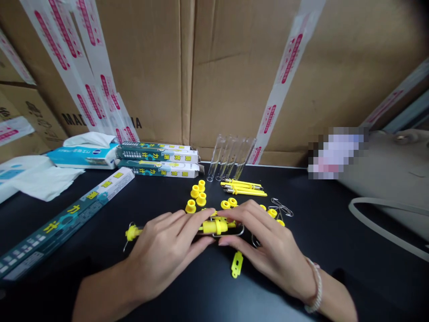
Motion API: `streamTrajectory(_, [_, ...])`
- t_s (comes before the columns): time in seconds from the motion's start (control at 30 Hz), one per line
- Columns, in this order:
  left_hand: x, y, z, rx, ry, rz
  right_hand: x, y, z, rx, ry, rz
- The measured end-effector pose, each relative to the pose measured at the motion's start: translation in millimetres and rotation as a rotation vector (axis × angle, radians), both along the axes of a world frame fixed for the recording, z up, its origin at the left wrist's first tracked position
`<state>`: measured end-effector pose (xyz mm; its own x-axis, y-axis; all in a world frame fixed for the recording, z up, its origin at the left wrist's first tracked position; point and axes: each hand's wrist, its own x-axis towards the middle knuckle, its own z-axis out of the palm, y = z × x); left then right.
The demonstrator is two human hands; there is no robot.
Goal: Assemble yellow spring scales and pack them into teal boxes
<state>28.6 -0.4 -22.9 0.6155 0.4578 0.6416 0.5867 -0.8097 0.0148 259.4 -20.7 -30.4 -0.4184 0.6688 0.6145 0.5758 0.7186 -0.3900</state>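
Observation:
A tube spring scale point(210, 227) lies crosswise between my hands, with yellow fittings and a hook end point(133, 232) sticking out on the left. My left hand point(164, 243) is closed round its tube, which the fingers mostly hide. At the other end, the fingers and thumb of my right hand point(268, 241) grip a bent metal wire loop point(241, 230) by the yellow collar. Below them lies a flat yellow slotted piece point(237, 264). Yellow flanged caps point(195, 192) and yellow rods with springs point(244, 187) lie just beyond my hands.
Several clear tubes point(231, 156) lean on the cardboard box point(221, 89) behind. Metal hooks point(281, 207) lie right of centre. Printed cartons point(161, 155), a long carton point(67, 219) and a tissue pack point(87, 154) occupy the left. A pale bag point(395, 174) stands at right.

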Motion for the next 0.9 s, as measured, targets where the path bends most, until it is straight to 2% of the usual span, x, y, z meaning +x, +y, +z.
streamTrajectory(0.2, [1, -2, -0.2, 0.067, 0.027, 0.005, 2, 0, 5.1, 0.075, 0.001, -0.024])
streamTrajectory(0.33, [-1, -1, 2.6, 0.116, 0.066, 0.029, 0, -3, 4.3, 0.062, 0.067, -0.038])
streamTrajectory(0.47, [-6, 1, 6.5, 0.164, 0.107, 0.059, 1, -7, 4.8, 0.020, 0.204, -0.084])
streamTrajectory(0.6, [-20, 6, 8.4, 0.178, 0.130, 0.096, 8, -2, 8.4, -0.081, 0.437, -0.098])
streamTrajectory(0.67, [-29, 10, 8.7, 0.083, 0.103, 0.131, 11, 3, 10.5, -0.140, 0.545, -0.071])
streamTrajectory(0.77, [-39, 14, 9.3, -0.148, 0.031, 0.172, 12, 11, 11.9, -0.218, 0.638, -0.022])
streamTrajectory(0.9, [-38, 15, 11.1, -0.439, -0.121, 0.192, 9, 13, 11.4, -0.321, 0.698, -0.011])
